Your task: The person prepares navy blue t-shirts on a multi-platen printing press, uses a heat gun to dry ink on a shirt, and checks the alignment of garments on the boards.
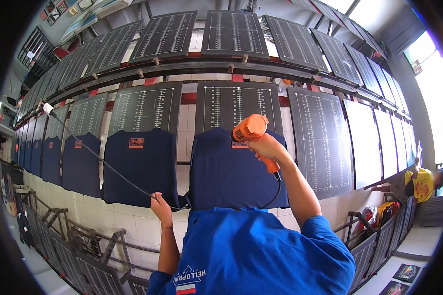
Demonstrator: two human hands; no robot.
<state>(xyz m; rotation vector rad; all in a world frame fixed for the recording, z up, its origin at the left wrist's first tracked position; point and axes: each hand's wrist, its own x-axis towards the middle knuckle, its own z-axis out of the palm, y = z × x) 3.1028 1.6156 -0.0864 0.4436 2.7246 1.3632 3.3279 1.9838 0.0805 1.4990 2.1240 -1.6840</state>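
My right hand [270,148] is wrapped round the handle of an orange heat gun [251,128]. Its nozzle points left, over the small orange print at the top of a navy T-shirt [236,172] laid on a dark printing board. A black power cord [111,168] runs from the handle, behind my body, and up to a white plug or socket [48,109] at the far left. Closed round that cord is my left hand [161,206], beside the lower edge of the neighbouring navy T-shirt [140,169], which has an orange print too.
More navy T-shirts [80,162] lie on boards leftward. Bare gridded boards [321,142] stand to the right and along a far row [235,34], on metal rails [192,64]. A person in a yellow shirt [422,186] is at the far right. Racks [91,265] stand behind me.
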